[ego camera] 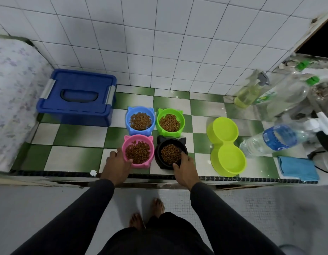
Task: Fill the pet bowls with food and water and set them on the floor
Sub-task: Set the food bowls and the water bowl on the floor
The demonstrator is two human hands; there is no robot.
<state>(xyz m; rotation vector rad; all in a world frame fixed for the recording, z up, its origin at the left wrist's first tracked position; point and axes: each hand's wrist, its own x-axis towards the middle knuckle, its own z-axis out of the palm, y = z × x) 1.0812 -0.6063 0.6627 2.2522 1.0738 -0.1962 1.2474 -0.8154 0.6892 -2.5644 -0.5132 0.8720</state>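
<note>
Pink bowl [147, 144]: kibble, left hand [118, 162] | black bowl [160, 155]: kibble, right hand [185, 168]

Four filled bowls [155, 138] on counter [76, 159], double bowl [226, 148] right, box [76, 97] left

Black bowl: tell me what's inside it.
The black bowl holds a heap of brown kibble. The right hand grips the near rim, its fingers covering a little of the inside there. The bowl's bottom is hidden under the food.
</note>
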